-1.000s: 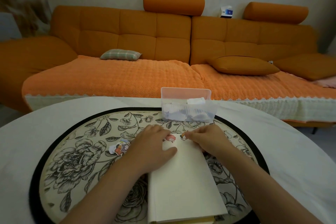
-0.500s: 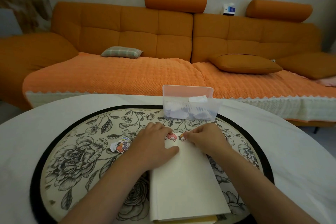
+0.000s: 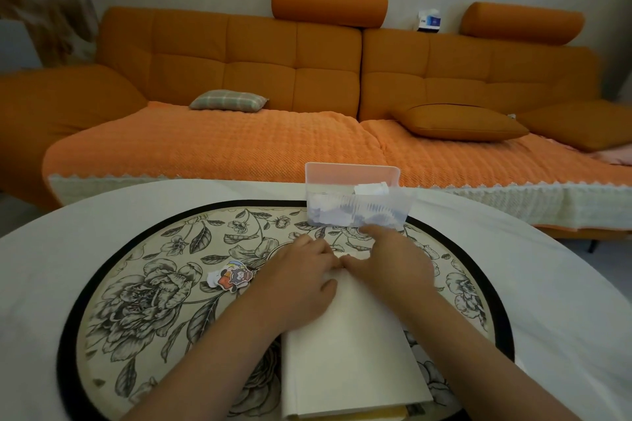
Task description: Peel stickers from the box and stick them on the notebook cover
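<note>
Here, your left hand lies flat on the far end of the cream notebook, fingers straight. Your right hand presses beside it, fingers extended, tips near the clear box. A loose sticker lies on the surface, left of both hands.

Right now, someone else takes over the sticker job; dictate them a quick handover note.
Left hand: flat on the far end of the notebook.
Right hand: palm down beside it, fingers near the box.
Box: beyond the notebook, paper pieces inside.
One cartoon sticker lies loose on the floral mat.
Done: unclear, the hands hide that part of the cover.
Left: stick the loose one, peel more.
</note>
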{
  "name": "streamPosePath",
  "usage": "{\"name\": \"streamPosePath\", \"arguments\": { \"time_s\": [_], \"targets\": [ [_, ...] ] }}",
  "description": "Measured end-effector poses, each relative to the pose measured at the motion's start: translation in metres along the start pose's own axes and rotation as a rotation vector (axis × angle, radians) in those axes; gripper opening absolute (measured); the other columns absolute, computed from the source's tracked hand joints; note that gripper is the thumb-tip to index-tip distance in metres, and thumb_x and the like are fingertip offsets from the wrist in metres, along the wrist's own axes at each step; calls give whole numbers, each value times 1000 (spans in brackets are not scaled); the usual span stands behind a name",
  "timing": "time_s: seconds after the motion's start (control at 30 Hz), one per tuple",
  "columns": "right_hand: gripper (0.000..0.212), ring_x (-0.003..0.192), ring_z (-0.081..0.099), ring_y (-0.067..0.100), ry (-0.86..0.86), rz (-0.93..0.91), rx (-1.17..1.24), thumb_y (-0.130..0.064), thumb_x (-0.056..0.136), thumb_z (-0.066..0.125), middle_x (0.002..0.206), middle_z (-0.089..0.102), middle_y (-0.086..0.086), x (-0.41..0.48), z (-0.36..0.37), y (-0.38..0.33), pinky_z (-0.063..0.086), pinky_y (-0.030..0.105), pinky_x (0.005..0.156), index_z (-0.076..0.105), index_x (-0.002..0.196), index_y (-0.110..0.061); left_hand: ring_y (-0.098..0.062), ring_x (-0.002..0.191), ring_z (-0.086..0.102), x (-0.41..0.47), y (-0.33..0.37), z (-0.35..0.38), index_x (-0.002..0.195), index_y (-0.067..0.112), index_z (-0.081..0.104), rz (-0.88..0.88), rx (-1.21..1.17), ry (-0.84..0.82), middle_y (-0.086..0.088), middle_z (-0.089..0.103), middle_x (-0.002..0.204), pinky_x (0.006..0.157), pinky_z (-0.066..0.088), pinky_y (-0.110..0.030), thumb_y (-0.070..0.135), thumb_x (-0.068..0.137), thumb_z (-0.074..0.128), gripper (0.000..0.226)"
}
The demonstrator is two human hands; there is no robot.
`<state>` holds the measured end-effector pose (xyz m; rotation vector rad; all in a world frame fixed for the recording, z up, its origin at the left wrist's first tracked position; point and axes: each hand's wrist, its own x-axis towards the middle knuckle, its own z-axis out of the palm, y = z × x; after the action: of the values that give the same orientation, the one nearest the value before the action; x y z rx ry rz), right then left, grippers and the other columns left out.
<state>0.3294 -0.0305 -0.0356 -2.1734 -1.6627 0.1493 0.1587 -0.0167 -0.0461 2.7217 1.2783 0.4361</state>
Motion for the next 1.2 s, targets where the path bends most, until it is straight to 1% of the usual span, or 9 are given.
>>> {"name": "streamPosePath", "arguments": {
  "time_s": [0.07, 0.17, 0.33, 0.47, 0.63, 0.73, 0.83, 1.03, 1.2],
  "targets": [
    [53, 103, 63, 11, 70, -108, -32, -61, 82, 65, 117, 59, -14, -4, 0, 3, 47, 27, 77, 51, 130, -42, -11, 120, 36, 0, 2, 1, 136, 31, 53, -1, 25, -2, 14, 49, 127, 97, 36, -28, 37, 96, 45, 41],
    [40, 106, 59, 8, 66, -305, -97, -54, 94, 54, 121, 55, -16, -12, 1, 12, 46, 26, 74, 55, 132, -41, -12, 119, 36, 0, 3, 4, 135, 29, 52, -14, 53, -8, 13, 47, 127, 99, 40, -33, 40, 94, 40, 45],
    [38, 112, 50, 15, -54, -458, -244, -40, 104, 33, 128, 48, -11, -21, 3, 19, 35, 28, 67, 53, 136, -38, -13, 125, 32, -2, 9, 7, 143, 28, 43, -25, 107, -35, 10, 40, 135, 107, 30, -32, 47, 73, 4, 83],
    [45, 115, 46, 18, -69, -480, -290, -38, 101, 28, 135, 43, -7, -24, 5, 20, 43, 30, 72, 45, 142, -32, -15, 130, 29, -2, 12, 9, 147, 24, 40, -27, 155, -30, 7, 36, 142, 110, 28, -33, 46, 69, -2, 91],
    [73, 112, 43, 19, -100, -461, -300, -48, 81, 4, 134, 40, -5, -24, 11, 19, 46, 32, 77, 40, 143, -31, -16, 119, 40, -3, 11, 8, 136, 28, 55, 34, 136, 0, 9, 50, 127, 101, 40, -36, 45, 77, 10, 76],
    [63, 113, 43, 20, -113, -453, -268, -45, 87, 16, 133, 41, -4, -22, 10, 17, 46, 32, 81, 40, 144, -31, -13, 118, 42, -5, 9, 8, 133, 35, 57, 31, 105, 8, 15, 52, 125, 97, 41, -33, 45, 79, 13, 71],
    [50, 114, 43, 18, -123, -461, -247, -39, 95, 32, 133, 40, -3, -22, 8, 19, 46, 32, 80, 41, 143, -30, -11, 121, 39, -6, 11, 9, 138, 33, 53, 5, 95, 4, 15, 48, 130, 100, 37, -30, 45, 78, 11, 74],
    [50, 121, 43, 19, -112, -489, -281, -39, 100, 32, 141, 41, -3, -26, 3, 21, 45, 32, 79, 41, 147, -26, -12, 134, 30, -4, 15, 13, 147, 25, 42, -76, 137, -19, 11, 37, 143, 113, 28, -32, 51, 74, 0, 89],
    [48, 125, 44, 20, -132, -502, -301, -41, 101, 33, 145, 42, -4, -26, -4, 21, 46, 33, 87, 43, 146, -27, -13, 137, 25, -4, 14, 17, 154, 27, 29, -106, 172, -38, 7, 32, 147, 114, 24, -31, 53, 71, -6, 94]
  ]
}}
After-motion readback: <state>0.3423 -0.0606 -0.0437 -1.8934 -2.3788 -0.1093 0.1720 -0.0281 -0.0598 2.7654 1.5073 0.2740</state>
